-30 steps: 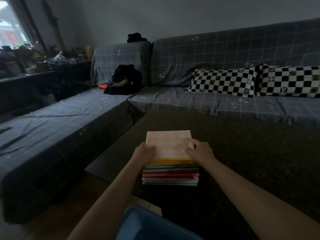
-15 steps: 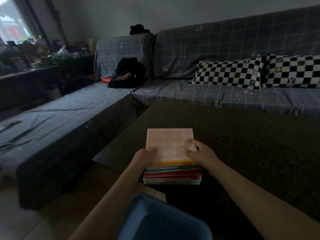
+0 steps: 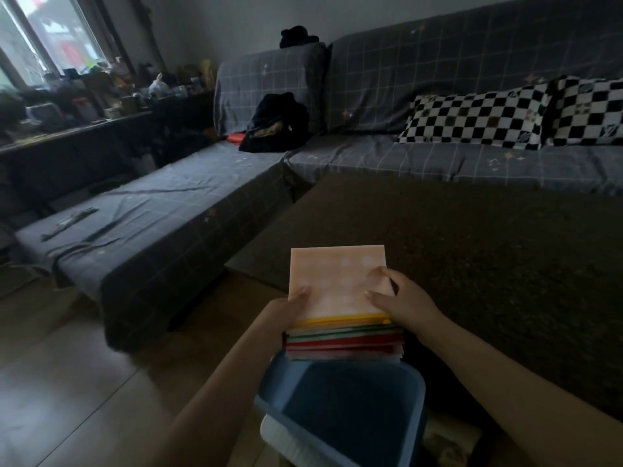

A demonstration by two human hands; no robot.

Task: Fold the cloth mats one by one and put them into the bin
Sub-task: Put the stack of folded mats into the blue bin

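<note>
Dim living room: a grey checked sofa (image 3: pixel 438 96) with two checkerboard pillows (image 3: pixel 478 121) wraps round a dark brown surface (image 3: pixel 472 264). On its near edge sits your stack of folded cloth mats (image 3: pixel 344 335), a pale pink mat (image 3: pixel 337 281) on top, with yellow, green and red edges below. Your left hand (image 3: pixel 286 315) grips the stack's left side, fingers curled round it, thumb on top. Your right hand (image 3: pixel 401 301) grips the right side, fingers clamped over the top mat. A blue bin (image 3: pixel 414 382) sits just below the stack; a second ago only its rim showed. Your view has tilted down to it, which suggests the mats are about to go in.
</note>
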